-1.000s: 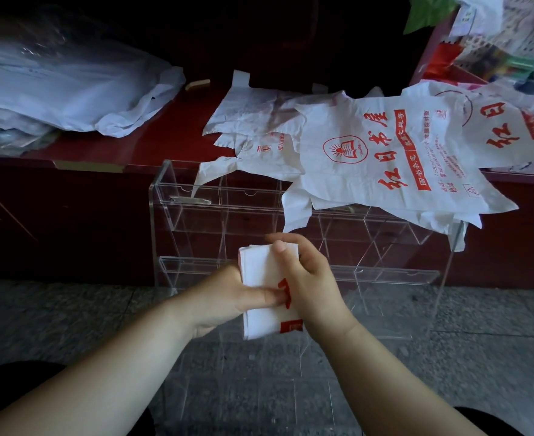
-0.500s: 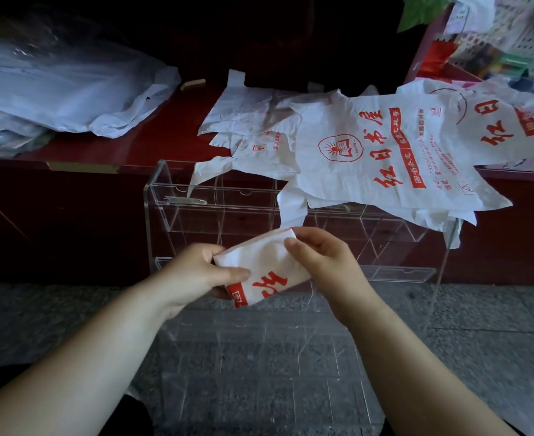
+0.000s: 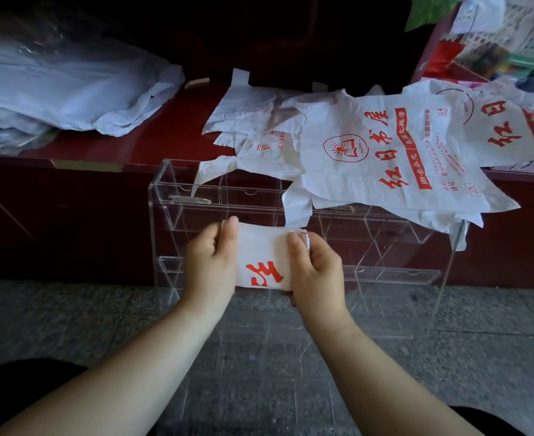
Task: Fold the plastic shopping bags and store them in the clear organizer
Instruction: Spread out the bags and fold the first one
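Whereas it slanted before, the folded bag [image 3: 263,253] now sits level.

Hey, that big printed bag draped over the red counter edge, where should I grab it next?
Likely its handle strap, which hangs free off the counter over the clear organizer: pinch it from the front. The bag's body lies flat, overlapping others.

A small white folded bag [image 3: 264,256] with red writing is held in front of the clear organizer [image 3: 177,187], and flat bags [image 3: 394,158] lie on the red bench [image 3: 171,130], hanging over its top.
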The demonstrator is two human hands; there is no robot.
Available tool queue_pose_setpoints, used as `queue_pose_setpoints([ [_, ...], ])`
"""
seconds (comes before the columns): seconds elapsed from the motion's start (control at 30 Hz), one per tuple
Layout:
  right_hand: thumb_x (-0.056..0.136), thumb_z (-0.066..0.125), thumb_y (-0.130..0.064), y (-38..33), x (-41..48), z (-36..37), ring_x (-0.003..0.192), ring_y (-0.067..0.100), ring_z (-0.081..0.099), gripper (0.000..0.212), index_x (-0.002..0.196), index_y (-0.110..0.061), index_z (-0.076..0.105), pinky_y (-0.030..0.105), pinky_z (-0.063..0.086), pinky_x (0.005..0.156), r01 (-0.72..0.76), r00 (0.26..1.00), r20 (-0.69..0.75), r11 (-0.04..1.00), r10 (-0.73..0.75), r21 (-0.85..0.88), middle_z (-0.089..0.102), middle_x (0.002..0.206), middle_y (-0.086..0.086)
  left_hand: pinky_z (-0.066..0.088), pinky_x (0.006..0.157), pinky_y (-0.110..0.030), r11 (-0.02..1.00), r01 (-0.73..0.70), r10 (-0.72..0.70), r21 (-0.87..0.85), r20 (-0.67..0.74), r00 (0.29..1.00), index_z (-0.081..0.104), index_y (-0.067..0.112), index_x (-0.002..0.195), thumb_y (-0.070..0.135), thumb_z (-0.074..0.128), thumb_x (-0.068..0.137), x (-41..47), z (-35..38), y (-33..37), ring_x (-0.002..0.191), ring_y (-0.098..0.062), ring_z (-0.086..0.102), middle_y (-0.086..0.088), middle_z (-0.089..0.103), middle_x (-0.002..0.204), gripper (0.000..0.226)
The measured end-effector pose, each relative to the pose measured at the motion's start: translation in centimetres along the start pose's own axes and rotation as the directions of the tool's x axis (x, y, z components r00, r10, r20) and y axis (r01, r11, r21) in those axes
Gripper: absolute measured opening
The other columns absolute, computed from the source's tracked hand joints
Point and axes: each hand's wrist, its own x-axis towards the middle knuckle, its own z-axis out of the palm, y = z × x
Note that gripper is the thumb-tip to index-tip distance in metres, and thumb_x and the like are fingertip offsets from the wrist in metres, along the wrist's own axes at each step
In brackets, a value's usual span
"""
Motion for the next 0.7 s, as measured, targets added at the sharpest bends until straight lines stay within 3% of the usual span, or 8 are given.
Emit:
queue_pose_setpoints([
  [0.2,0.095,0.045,-0.017,-0.8,-0.5,-0.1,0.036,0.004,0.042,0.026,0.072,-0.013,0.056,0.018,0.034,0.031,-0.094,0.994,0.065,0.994,0.090,0.057,0.047,0.054,0.000,0.027,0.042,-0.015,0.990,-0.114,0.116,0.080,-0.028,0.993,0.037,0.010,0.052,0.023,0.048,0.092,0.9,-1.0,0.0,0.046,-0.009,0.040,-0.002,0.037,0.047,0.043],
  [0.27,0.094,0.046,-0.013,-1.0,0.0,-0.5,0.037,0.006,0.047,0.022,0.077,-0.010,0.059,0.019,0.037,0.034,-0.148,0.988,0.069,0.978,0.139,0.145,0.052,0.051,0.000,0.036,0.049,-0.028,0.993,-0.103,0.106,0.058,-0.052,0.993,0.046,0.002,0.057,0.025,0.048,0.092,1.4,-1.4,-0.1,0.053,-0.017,0.043,-0.012,0.045,0.053,0.042],
  [0.33,0.092,0.047,-0.018,-1.0,0.7,-1.1,0.049,0.009,0.058,0.017,0.083,-0.010,0.059,0.019,0.047,0.044,-0.210,0.976,0.111,0.946,0.188,0.247,0.062,0.059,-0.003,0.042,0.056,-0.039,0.996,-0.082,0.084,0.024,-0.107,0.991,0.052,-0.002,0.065,0.034,0.052,0.090,2.2,-2.1,-0.2,0.061,-0.025,0.047,-0.019,0.051,0.063,0.044],
  [0.4,0.087,0.051,-0.036,-0.6,1.2,-1.6,0.077,0.014,0.067,0.020,0.093,-0.018,0.057,0.021,0.055,0.061,-0.271,0.950,0.233,0.920,0.208,0.283,0.068,0.091,0.001,0.046,0.060,-0.046,0.997,-0.082,0.082,0.009,-0.151,0.985,0.052,0.005,0.064,0.043,0.048,0.082,2.8,-2.7,-0.2,0.064,-0.026,0.049,-0.019,0.053,0.066,0.042],
  [0.47,0.074,0.064,-0.052,-0.4,0.9,-1.3,0.094,0.017,0.067,0.045,0.107,-0.023,0.053,0.024,0.055,0.072,-0.293,0.918,0.344,0.923,0.199,0.248,0.066,0.109,0.004,0.048,0.063,-0.049,0.997,-0.073,0.073,0.008,-0.151,0.986,0.050,0.011,0.063,0.041,0.049,0.086,2.6,-2.8,0.0,0.065,-0.029,0.053,-0.020,0.055,0.066,0.038],
  [0.53,0.066,0.070,-0.044,-0.1,0.4,-0.4,0.096,0.015,0.067,0.053,0.111,-0.021,0.054,0.025,0.055,0.075,-0.285,0.895,0.412,0.931,0.173,0.228,0.070,0.105,0.002,0.050,0.065,-0.045,0.998,-0.060,0.062,0.012,-0.136,0.989,0.049,0.016,0.062,0.031,0.046,0.094,2.3,-2.6,0.0,0.068,-0.032,0.057,-0.013,0.057,0.064,0.035],
  [0.63,0.078,0.066,-0.021,-0.5,0.2,0.9,0.091,0.011,0.067,0.022,0.098,-0.024,0.060,0.024,0.054,0.081,-0.221,0.909,0.393,0.961,0.141,0.168,0.073,0.090,-0.007,0.050,0.057,-0.038,0.998,-0.026,0.030,0.054,-0.086,0.996,0.046,0.020,0.062,0.031,0.039,0.095,2.4,-2.8,-0.2,0.066,-0.034,0.058,-0.012,0.055,0.065,0.036],
  [0.7,0.086,0.060,-0.010,-0.9,0.3,1.4,0.086,0.013,0.068,0.015,0.092,-0.023,0.061,0.029,0.055,0.080,-0.199,0.919,0.370,0.970,0.136,0.137,0.073,0.084,-0.005,0.044,0.052,-0.026,0.998,0.002,-0.001,0.068,-0.010,1.000,0.044,0.019,0.063,0.030,0.036,0.096,3.1,-3.4,-0.2,0.063,-0.023,0.053,-0.007,0.051,0.065,0.036],
])
